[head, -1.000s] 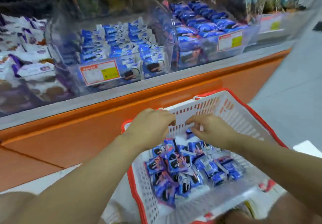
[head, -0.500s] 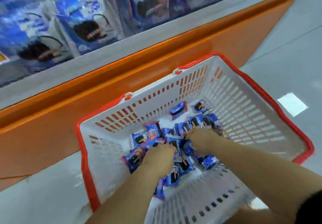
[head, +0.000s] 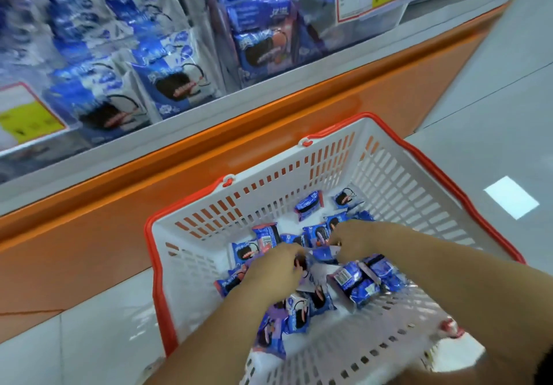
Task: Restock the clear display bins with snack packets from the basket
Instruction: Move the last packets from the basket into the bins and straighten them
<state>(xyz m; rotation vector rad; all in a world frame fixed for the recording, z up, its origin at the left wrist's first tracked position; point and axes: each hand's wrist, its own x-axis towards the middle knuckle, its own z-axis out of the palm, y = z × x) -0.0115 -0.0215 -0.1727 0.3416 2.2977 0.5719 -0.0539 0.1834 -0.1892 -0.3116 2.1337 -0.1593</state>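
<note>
The white basket [head: 404, 181] on the tiled floor [head: 89, 339] is holding blue snack packets [head: 308, 205], where the left hand [head: 276, 269] and right hand [head: 357, 239] are each curling a narrow grip round one at its middle, while clear display bins [head: 386, 19] on the shelf [head: 269, 97] above are holding more.

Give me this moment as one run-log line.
phase: picking | left hand: grips packets in basket | right hand: grips packets | bins: untouched

An orange counter front [head: 209, 157] runs under a grey ledge [head: 179, 130]; a light patch [head: 511, 196] lies on the grey floor [head: 493, 100].
</note>
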